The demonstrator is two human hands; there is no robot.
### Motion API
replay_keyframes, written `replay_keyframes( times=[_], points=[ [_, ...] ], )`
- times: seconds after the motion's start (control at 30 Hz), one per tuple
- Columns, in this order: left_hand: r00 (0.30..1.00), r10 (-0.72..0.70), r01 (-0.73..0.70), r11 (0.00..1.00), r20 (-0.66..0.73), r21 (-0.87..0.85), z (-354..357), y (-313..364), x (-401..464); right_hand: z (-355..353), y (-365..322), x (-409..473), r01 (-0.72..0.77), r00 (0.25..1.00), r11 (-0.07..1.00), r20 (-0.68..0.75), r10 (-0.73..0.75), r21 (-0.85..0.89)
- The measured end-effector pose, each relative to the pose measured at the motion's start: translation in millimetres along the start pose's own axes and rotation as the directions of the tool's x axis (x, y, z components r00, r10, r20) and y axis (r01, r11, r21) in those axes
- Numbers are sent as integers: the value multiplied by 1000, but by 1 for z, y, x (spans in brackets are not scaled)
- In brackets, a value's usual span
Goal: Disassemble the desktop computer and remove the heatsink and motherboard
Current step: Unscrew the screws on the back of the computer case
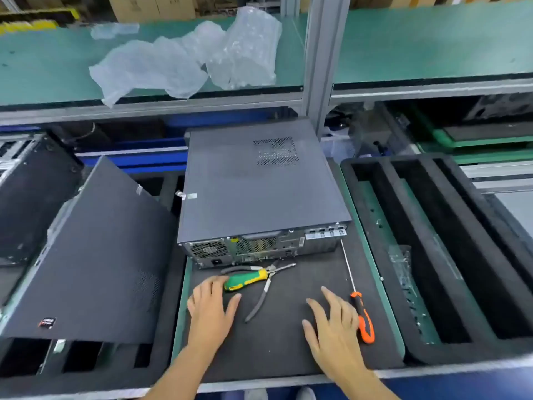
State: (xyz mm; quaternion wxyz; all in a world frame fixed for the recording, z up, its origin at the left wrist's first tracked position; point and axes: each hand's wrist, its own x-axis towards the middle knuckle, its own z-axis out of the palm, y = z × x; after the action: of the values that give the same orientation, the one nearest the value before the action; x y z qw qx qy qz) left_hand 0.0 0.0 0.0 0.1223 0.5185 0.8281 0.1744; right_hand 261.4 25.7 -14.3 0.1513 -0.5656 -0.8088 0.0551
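closed dark grey desktop computer (259, 186), flat, rear ports facing the person

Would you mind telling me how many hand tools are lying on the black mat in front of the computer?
3: a green-handled screwdriver by the left hand, pliers in the middle, and an orange-handled screwdriver beside the right hand. None appears hidden.

The computer case (259, 186) is matt grey sheet metal with perforated vents. It sits on a black matt foam pad (288, 342). Crinkled clear plastic wrap (184, 62) lies on the smooth green shelf (418, 47).
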Motion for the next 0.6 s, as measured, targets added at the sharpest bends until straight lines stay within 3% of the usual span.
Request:
replay_keyframes(
  times=[0.33,0.6],
  points=[
    [958,176,-232,939,226,252,9,21,37,17,-31,34,-76,997,997,26,75,21],
    [950,241,-288,923,199,256,8,21,38,16,-51,49,-241,968,929,131,212,280]
  ],
)
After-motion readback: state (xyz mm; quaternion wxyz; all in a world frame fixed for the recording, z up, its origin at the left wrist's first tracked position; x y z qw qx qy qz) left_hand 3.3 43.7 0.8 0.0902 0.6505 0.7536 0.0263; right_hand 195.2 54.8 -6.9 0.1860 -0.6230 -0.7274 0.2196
